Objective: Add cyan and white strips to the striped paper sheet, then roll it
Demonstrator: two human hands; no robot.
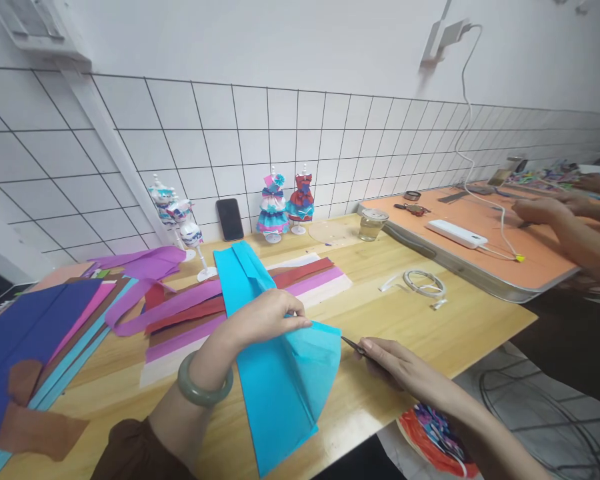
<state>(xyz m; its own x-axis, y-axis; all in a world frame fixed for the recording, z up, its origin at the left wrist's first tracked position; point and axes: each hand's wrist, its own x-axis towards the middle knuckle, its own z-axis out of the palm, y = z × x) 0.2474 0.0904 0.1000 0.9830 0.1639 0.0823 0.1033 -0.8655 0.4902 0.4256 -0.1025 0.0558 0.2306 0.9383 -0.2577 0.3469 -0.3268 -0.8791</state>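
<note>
A large piece of bright blue crepe paper (270, 393) lies over the middle of the table, its right part folded and cut to a curved edge. My left hand (267, 317), with a green bangle on its wrist, pinches the paper near its upper right edge. In my right hand (390, 360) is a pair of scissors (351, 344), whose tips point at the blue paper's right corner. Most of the scissor handles are hidden by my fingers. Under the blue paper lie strips of purple, red and white paper (180, 340).
Dark blue sheets (35, 333) and brown scraps (45, 430) lie at left. Small dress figures (273, 213), a phone (229, 219) and a glass jar (371, 227) stand at the back. A tape roll (424, 283) lies right. Another person's hands (545, 213) are over the orange table (520, 260).
</note>
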